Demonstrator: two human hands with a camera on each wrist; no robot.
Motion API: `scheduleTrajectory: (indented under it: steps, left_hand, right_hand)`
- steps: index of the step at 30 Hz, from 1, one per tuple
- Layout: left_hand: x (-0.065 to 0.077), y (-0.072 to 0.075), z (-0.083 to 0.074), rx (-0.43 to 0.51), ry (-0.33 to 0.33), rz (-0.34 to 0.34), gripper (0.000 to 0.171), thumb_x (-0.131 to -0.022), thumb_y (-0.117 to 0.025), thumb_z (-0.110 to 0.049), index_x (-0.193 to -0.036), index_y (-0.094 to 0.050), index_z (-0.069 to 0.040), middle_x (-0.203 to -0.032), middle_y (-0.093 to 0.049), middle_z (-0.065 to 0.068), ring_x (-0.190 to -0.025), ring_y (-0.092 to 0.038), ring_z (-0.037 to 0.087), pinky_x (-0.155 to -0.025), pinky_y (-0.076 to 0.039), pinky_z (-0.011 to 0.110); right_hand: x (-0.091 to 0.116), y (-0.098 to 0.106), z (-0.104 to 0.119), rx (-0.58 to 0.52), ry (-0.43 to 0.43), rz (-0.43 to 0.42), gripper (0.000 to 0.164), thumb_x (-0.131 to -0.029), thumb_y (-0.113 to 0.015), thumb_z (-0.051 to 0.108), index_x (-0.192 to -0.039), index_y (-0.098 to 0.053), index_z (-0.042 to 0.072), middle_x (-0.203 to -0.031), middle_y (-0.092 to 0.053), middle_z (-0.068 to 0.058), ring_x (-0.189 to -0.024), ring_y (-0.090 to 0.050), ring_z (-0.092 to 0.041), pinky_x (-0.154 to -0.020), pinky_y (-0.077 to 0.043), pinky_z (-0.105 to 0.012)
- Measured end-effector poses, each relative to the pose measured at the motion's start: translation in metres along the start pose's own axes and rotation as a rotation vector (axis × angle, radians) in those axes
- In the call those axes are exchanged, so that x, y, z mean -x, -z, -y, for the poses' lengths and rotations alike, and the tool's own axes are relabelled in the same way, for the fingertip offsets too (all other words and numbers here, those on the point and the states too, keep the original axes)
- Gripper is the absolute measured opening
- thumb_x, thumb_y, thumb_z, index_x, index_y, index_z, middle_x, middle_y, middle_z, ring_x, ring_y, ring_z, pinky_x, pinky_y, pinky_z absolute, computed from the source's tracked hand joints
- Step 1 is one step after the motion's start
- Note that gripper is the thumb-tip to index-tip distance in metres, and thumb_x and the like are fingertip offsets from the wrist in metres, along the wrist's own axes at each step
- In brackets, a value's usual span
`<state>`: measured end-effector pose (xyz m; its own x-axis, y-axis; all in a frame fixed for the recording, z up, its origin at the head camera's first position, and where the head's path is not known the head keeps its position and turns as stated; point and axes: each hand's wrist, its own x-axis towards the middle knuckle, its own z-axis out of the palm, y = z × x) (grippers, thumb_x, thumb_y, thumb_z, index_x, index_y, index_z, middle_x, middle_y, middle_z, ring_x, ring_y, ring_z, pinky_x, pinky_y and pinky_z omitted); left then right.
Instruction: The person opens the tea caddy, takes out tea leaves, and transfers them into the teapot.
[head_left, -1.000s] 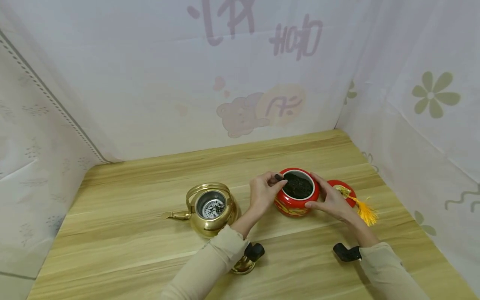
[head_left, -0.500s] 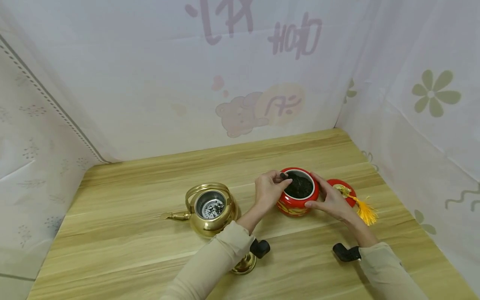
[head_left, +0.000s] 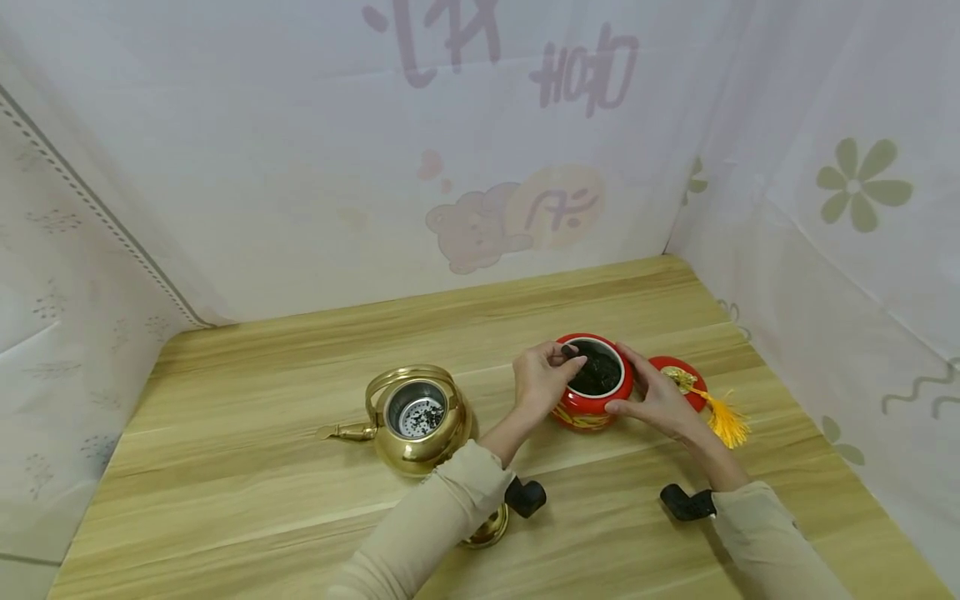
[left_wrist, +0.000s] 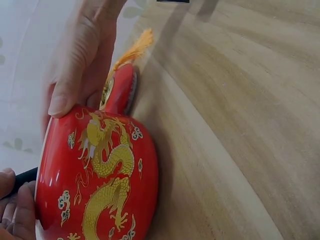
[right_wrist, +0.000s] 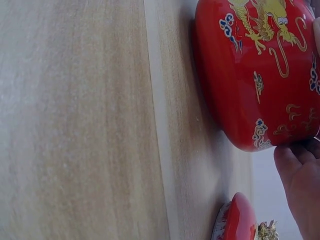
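Observation:
A red jar [head_left: 581, 418] with gold dragon decoration [left_wrist: 109, 160] holds dark tea leaves [head_left: 602, 373]. My left hand [head_left: 542, 385] pinches a small tool by its black handle [left_wrist: 26, 177] at the jar's left rim; the tool's other end is hidden. On the opposite side, my right hand [head_left: 662, 402] grips the jar, thumb at the front and fingers round the far side. The jar's red lid [head_left: 693, 396] with a yellow tassel [head_left: 727, 421] lies just beyond that hand.
Left of the jar stands a brass teapot [head_left: 401, 454], handle up, spout pointing left. Some leaves lie in its metal strainer [head_left: 420, 418]. A round brass piece [head_left: 491, 532] is partly covered by the left sleeve [head_left: 427, 521]. Patterned cloth [head_left: 300, 208] walls surround the wooden table [head_left: 247, 467].
My left hand has shifted slightly right, carrying the black handle further over the jar's mouth. My right hand keeps its grip on the jar. The head view has turned a little.

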<state>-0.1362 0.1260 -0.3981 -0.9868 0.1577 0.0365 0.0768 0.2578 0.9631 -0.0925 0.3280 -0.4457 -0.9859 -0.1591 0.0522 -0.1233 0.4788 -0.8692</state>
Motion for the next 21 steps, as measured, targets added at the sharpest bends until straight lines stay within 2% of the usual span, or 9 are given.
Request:
scheduleTrajectory:
  steps: [5, 12, 21]
  left_hand:
    - [0.002, 0.001, 0.0, 0.063, 0.035, -0.019, 0.012, -0.079, -0.077, -0.014, -0.083, -0.071, -0.004, -0.079, -0.072, 0.007, -0.074, -0.067, 0.008, -0.065, -0.055, 0.018]
    - [0.006, 0.007, 0.004, 0.155, 0.096, -0.055, 0.012, -0.08, -0.076, -0.014, -0.083, -0.07, -0.004, -0.077, -0.072, 0.007, -0.069, -0.067, 0.008, -0.063, -0.055, 0.019]
    - [0.012, 0.015, 0.01, 0.365, 0.177, -0.108, 0.014, -0.08, -0.074, -0.006, -0.09, -0.07, 0.002, -0.081, -0.071, 0.013, -0.067, -0.064, 0.005, -0.064, -0.056, 0.02]
  right_hand:
    - [0.0, 0.0, 0.001, -0.004, -0.001, 0.0, 0.089, -0.08, -0.076, 0.016, -0.149, -0.021, 0.006, -0.153, -0.024, -0.018, -0.14, -0.023, -0.036, -0.096, -0.023, 0.002]
    - [-0.001, 0.001, 0.001, -0.026, 0.01, -0.003, 0.088, -0.08, -0.075, 0.013, -0.149, -0.021, 0.004, -0.152, -0.024, -0.019, -0.139, -0.024, -0.038, -0.096, -0.025, 0.002]
    - [0.001, 0.0, 0.002, -0.025, -0.005, 0.002, 0.089, -0.08, -0.076, 0.015, -0.15, -0.021, 0.007, -0.153, -0.023, -0.018, -0.14, -0.022, -0.037, -0.096, -0.025, 0.002]
